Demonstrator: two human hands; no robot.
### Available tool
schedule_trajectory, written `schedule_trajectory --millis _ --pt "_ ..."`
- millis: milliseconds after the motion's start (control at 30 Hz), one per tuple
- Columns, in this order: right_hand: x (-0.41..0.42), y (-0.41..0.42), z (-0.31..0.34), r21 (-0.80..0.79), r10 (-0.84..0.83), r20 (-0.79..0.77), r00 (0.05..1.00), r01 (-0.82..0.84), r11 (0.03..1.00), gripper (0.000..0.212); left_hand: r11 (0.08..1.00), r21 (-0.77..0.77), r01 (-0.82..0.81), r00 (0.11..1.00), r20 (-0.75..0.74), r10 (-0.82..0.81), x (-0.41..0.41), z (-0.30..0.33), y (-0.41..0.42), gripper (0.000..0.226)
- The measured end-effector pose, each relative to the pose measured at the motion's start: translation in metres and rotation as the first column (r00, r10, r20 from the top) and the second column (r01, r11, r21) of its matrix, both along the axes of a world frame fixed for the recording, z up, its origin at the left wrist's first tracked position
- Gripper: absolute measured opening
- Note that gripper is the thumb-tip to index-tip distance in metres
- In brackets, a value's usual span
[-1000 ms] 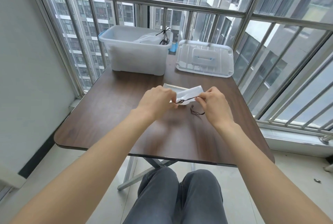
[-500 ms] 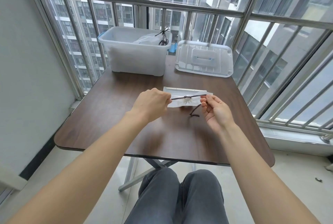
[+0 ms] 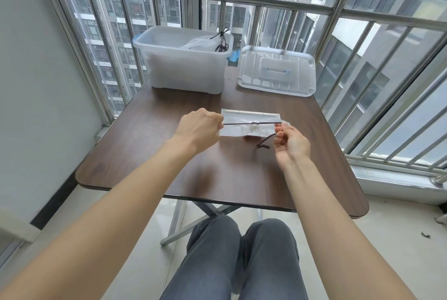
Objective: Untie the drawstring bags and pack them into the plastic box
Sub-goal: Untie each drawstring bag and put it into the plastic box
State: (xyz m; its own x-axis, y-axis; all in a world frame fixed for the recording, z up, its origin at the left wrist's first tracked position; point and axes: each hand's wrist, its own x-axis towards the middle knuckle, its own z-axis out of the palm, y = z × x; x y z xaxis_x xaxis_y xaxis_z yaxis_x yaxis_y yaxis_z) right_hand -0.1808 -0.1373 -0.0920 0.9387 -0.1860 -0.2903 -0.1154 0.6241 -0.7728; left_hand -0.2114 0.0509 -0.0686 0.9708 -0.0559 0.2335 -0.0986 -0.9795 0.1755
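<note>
A white translucent drawstring bag [image 3: 235, 130] hangs just above the table's middle, gathered at a knot in its dark cord [image 3: 253, 123]. The cord is stretched level between my hands. My left hand [image 3: 199, 128] pinches the cord's left end. My right hand [image 3: 290, 140] pinches the right end, and a loose tail of cord [image 3: 263, 143] dangles below it. At the back left stands the clear plastic box [image 3: 183, 65], open, with white bags and dark cords [image 3: 221, 42] inside.
The box's clear lid [image 3: 277, 71] with a blue handle lies flat at the back right of the dark wooden table [image 3: 217, 179]. A metal railing [image 3: 242, 0] runs behind and along the right. A wall stands to the left. My knees are under the table's near edge.
My hands have moved apart, pulling the cord taut and level. The bag has shifted from bunched between my hands to hanging from the stretched cord.
</note>
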Motion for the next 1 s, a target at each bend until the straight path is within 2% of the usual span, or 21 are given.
schedule_trajectory --millis 67,167,267,333,400,500,567,633,667,700,833,933,1000 --pt "-0.003 -0.006 0.001 -0.125 0.055 0.03 0.998 -0.051 0.991 0.017 0.996 -0.088 -0.002 1.0 -0.028 0.0 -0.003 -0.001 0.004 0.024" --pt "-0.012 -0.015 0.004 -0.357 0.198 0.09 0.976 -0.154 0.922 0.011 0.917 -0.398 0.014 0.993 -0.101 -0.059 -0.004 -0.001 0.013 0.029" --pt "-0.018 -0.012 0.007 -0.427 0.292 0.104 0.951 -0.222 0.876 0.011 0.859 -0.509 0.056 0.981 -0.133 -0.143 -0.005 0.004 0.011 0.029" --pt "-0.018 -0.006 0.009 -0.408 0.301 0.105 0.948 -0.235 0.882 0.012 0.8 -0.596 0.072 0.97 -0.146 -0.196 -0.005 0.004 0.005 0.029" --pt "-0.019 -0.001 0.011 -0.366 0.292 0.112 0.95 -0.234 0.901 0.016 0.642 -0.765 0.056 0.969 -0.114 -0.22 -0.005 0.003 -0.002 0.03" --pt "-0.02 0.003 0.015 -0.23 0.284 0.102 0.953 -0.255 0.939 0.023 0.323 -0.946 -0.023 0.975 -0.092 -0.201 -0.005 0.003 -0.011 0.031" --pt "-0.022 0.006 0.017 -0.198 0.298 0.079 0.951 -0.278 0.94 0.022 0.124 -0.989 -0.075 0.964 -0.104 -0.246 -0.005 0.004 -0.018 0.028" --pt "-0.023 0.006 0.017 -0.233 0.339 0.072 0.938 -0.315 0.92 0.019 -0.08 -0.987 -0.14 0.934 -0.104 -0.342 -0.007 0.004 -0.022 0.025" --pt "-0.023 0.005 0.015 -0.25 0.362 0.081 0.929 -0.333 0.909 0.019 -0.143 -0.976 -0.166 0.92 -0.101 -0.379 -0.008 0.003 -0.024 0.025" --pt "-0.023 0.004 0.014 -0.259 0.383 0.094 0.919 -0.348 0.901 0.02 -0.163 -0.97 -0.181 0.912 -0.103 -0.398 -0.009 0.002 -0.025 0.025" --pt "-0.022 -0.002 0.01 -0.23 0.447 0.118 0.887 -0.414 0.881 0.02 -0.129 -0.975 -0.182 0.916 -0.121 -0.382 -0.013 -0.002 -0.031 0.019" --pt "-0.021 -0.002 0.011 -0.207 0.473 0.13 0.872 -0.442 0.873 0.016 -0.051 -0.984 -0.169 0.922 -0.14 -0.361 -0.014 -0.007 -0.031 0.018" --pt "-0.02 -0.002 0.013 -0.293 0.469 0.124 0.874 -0.42 0.859 0.013 0.015 -0.989 -0.146 0.927 -0.142 -0.346 -0.015 -0.008 -0.031 0.018"
